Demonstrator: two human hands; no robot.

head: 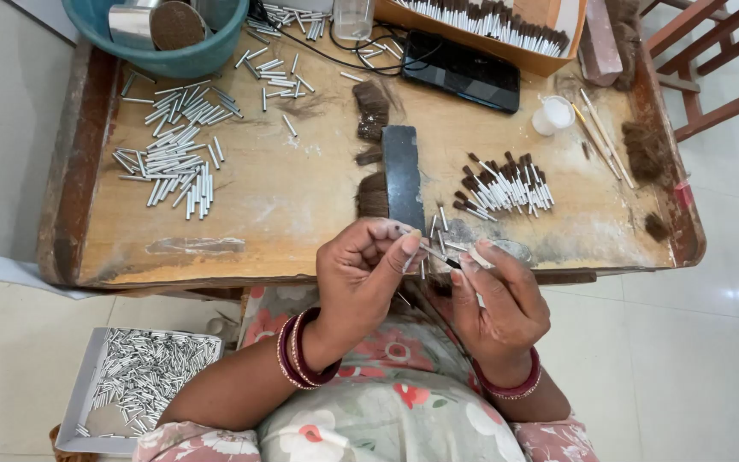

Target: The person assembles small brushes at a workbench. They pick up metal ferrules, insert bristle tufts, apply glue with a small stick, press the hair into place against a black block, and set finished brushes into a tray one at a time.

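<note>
— Floral dress [387, 402] fills the bottom edge, closest thing to the lens. Hands next?

— Left hand [365, 269]: curled, thumb and forefinger pinched shut on a thin metal tube [432, 252]. Red bangles [299, 351] on that wrist.

— Right hand [498, 299]?

— Fingers narrowed on the other end of the same tube, near the dark bristle tip. Can't tell if it also holds a loose tuft. Red bangle on that wrist too.

— Where's the tube, landmark-wise?

— Using the dark flat bar [404, 180] at the middle of the table [284, 214] as landmark. Tube sits just below the bar's near end, over the table's front edge, held between both hands, off the surface.

— Rest, quick.

— Right of the bar: pile of finished brushes [511, 184], white stems, dark tips. Far left of the bar: loose silver tubes [177, 154] scattered. Touching the bar's left side: brown hair tufts [373, 195], more above at the bar's top. Up-left of the bar: teal tub [164, 38] with a metal can inside. Above-right of the bar: black flat device [462, 70], and behind it a cardboard box [489, 26] with more brushes. Right of the bar, further out: small white cap [553, 114], thin wooden sticks [605, 137].

— Floor?

— Well below-left of the bar, off the table: white tray [134, 385] full of silver tubes.
</note>
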